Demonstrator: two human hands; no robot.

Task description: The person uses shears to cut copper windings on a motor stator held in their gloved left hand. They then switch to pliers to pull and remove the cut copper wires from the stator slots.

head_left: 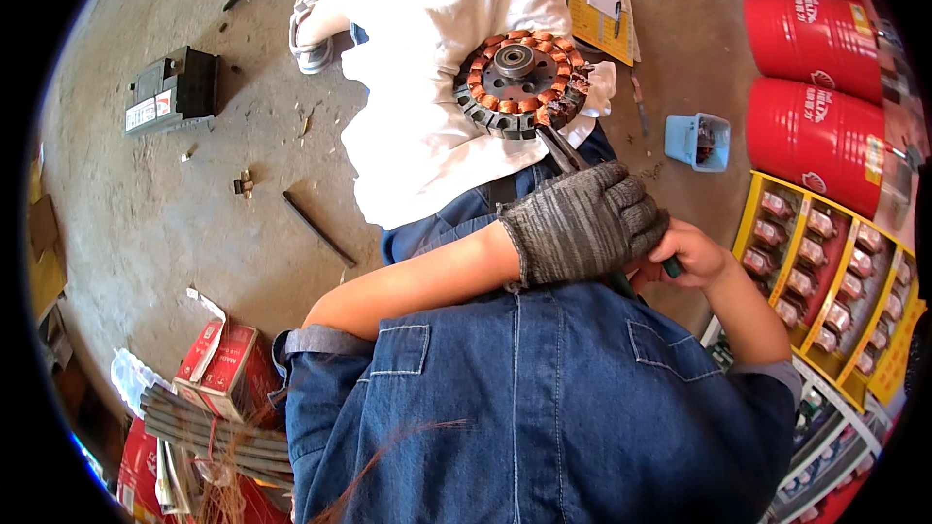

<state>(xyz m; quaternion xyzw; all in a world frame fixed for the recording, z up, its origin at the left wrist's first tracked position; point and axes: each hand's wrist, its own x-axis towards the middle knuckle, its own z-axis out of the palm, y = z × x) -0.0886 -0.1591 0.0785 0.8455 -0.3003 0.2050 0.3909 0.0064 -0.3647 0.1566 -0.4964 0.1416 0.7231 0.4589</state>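
Note:
A round motor stator (522, 84) with copper windings, black outer segments and a bearing at its hub rests on a white cloth (417, 107) over my lap. At its near edge, the metal jaws of pliers (560, 149) touch loose copper wire ends. My left hand (582, 223), in a grey knitted glove, is closed around the pliers and hides much of them. Beside it, my bare right hand (691, 254) is closed on the pliers' dark green handle end. More frayed copper strands stick out at the stator's right side.
A black battery (173, 89) and a dark rod (319, 229) lie on the floor at left. To the right are a blue plastic tub (697, 143), red drums (811, 136) and a yellow rack (825, 281) of small bottles. A red box (228, 369) sits lower left.

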